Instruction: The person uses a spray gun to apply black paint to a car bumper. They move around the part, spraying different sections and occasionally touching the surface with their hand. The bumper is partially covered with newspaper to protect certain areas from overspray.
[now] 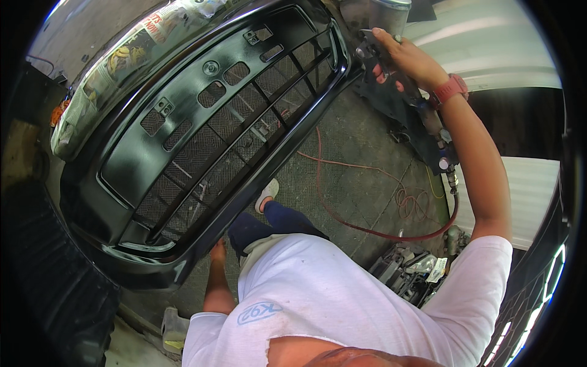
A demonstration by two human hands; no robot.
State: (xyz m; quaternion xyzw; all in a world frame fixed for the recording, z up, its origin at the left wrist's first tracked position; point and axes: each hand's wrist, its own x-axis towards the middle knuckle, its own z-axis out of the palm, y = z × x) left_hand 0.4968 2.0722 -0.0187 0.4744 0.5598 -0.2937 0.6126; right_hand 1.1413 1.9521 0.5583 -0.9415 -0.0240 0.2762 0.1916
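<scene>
Spray gun (pixel 391 73) sits gripped in the right hand (pixel 408 60), fingers closed around its dark body at the far right of the scene, just beside the right end of the bumper (pixel 202 140). A metal cup (pixel 376 13) rises on the gun's far side. A pink watch (pixel 449 88) circles the right wrist. A red air hose (pixel 379 229) runs from below the gun's handle and loops over the concrete floor (pixel 361 171). The bumper is glossy black with mesh grille openings, lying diagonally from near left to far right. Masking newspaper (pixel 116 67) covers the panel along its far-left edge. The left hand (pixel 217 251) reaches under the bumper's near edge; its fingers are hidden, so its grip cannot be determined. Assorted tools (pixel 406 272) lie on the floor at near right.
</scene>
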